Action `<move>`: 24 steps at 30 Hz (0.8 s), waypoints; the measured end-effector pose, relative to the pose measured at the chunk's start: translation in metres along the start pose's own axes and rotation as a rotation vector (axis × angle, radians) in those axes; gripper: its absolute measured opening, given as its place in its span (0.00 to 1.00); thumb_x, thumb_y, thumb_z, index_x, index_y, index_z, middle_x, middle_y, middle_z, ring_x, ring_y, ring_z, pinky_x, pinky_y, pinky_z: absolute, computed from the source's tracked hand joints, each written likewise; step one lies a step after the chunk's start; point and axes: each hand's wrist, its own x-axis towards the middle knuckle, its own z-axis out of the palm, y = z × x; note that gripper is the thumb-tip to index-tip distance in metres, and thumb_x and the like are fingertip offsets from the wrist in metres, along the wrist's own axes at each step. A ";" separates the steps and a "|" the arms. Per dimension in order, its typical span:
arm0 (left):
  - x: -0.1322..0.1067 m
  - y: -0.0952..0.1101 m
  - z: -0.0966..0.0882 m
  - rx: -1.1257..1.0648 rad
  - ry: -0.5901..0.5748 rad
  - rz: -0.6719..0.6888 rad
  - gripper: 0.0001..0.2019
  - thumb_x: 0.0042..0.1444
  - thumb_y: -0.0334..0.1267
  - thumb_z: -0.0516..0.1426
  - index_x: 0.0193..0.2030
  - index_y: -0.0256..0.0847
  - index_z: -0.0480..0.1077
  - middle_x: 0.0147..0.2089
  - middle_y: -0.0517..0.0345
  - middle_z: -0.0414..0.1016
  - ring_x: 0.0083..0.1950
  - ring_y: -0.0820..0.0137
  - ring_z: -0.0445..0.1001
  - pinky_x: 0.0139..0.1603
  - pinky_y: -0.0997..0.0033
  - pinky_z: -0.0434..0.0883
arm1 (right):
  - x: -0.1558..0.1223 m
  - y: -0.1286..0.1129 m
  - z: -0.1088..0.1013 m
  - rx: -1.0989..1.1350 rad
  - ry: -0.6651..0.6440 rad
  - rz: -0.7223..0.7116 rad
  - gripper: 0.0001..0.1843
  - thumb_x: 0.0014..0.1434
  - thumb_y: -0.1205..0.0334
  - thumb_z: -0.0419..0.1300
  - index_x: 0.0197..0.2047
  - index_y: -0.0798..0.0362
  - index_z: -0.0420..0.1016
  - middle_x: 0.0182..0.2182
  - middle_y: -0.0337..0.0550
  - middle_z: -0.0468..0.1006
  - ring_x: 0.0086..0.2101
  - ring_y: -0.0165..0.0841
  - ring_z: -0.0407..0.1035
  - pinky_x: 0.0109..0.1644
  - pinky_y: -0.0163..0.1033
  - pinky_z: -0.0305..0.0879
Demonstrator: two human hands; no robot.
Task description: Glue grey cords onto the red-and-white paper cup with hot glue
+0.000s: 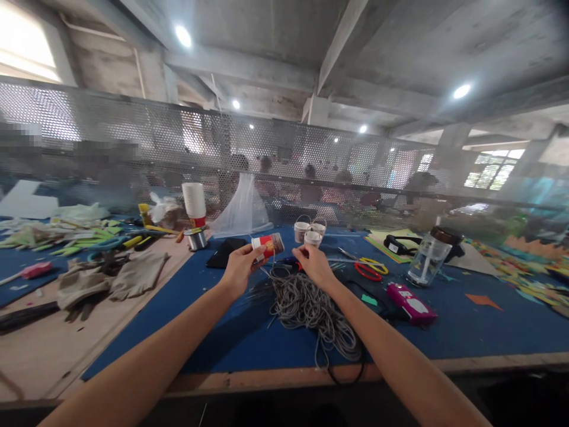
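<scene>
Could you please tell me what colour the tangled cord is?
The tangled cord is grey, shown best in the head view.

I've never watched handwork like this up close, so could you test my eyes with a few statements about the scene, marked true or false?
1. The left hand holds a cup, tipped sideways. True.
2. Both hands are gloved. False: the left hand and right hand are bare; gloves lie to the left.
3. The cord lies in a loose heap. True.
4. Nothing stands right of the cord. False: a bottle does.
5. A stack of cups stands left of the held cup. True.
</scene>
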 end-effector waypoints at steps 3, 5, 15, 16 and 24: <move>-0.001 0.002 0.001 0.016 0.003 0.025 0.19 0.36 0.42 0.72 0.35 0.34 0.78 0.35 0.54 0.79 0.35 0.69 0.74 0.40 0.67 0.74 | -0.002 -0.023 0.011 0.392 -0.193 0.112 0.13 0.61 0.53 0.60 0.40 0.54 0.71 0.33 0.42 0.79 0.28 0.30 0.73 0.34 0.34 0.66; -0.002 0.003 0.001 0.029 -0.005 0.048 0.19 0.36 0.43 0.71 0.35 0.35 0.78 0.35 0.54 0.79 0.35 0.68 0.74 0.40 0.67 0.74 | -0.006 -0.033 0.020 0.569 -0.286 0.227 0.15 0.57 0.55 0.64 0.42 0.54 0.69 0.33 0.41 0.79 0.25 0.29 0.73 0.27 0.32 0.63; -0.009 0.004 0.007 0.095 -0.084 0.101 0.18 0.42 0.45 0.69 0.37 0.35 0.78 0.38 0.52 0.80 0.40 0.64 0.76 0.45 0.61 0.75 | -0.012 -0.033 0.023 0.528 -0.177 0.057 0.08 0.56 0.58 0.62 0.36 0.53 0.72 0.27 0.37 0.77 0.23 0.27 0.67 0.28 0.32 0.63; -0.009 0.004 0.008 0.101 -0.093 0.102 0.18 0.42 0.45 0.69 0.37 0.35 0.78 0.38 0.52 0.80 0.40 0.63 0.76 0.45 0.61 0.75 | -0.013 -0.032 0.020 0.448 -0.129 0.013 0.08 0.57 0.57 0.61 0.36 0.53 0.73 0.28 0.37 0.77 0.25 0.28 0.68 0.30 0.33 0.64; -0.010 0.001 0.008 0.213 -0.153 0.110 0.16 0.46 0.46 0.67 0.38 0.37 0.78 0.38 0.51 0.80 0.39 0.64 0.77 0.41 0.66 0.74 | -0.021 -0.036 0.004 0.004 0.119 -0.214 0.12 0.64 0.52 0.55 0.40 0.49 0.76 0.38 0.41 0.78 0.36 0.33 0.71 0.39 0.35 0.62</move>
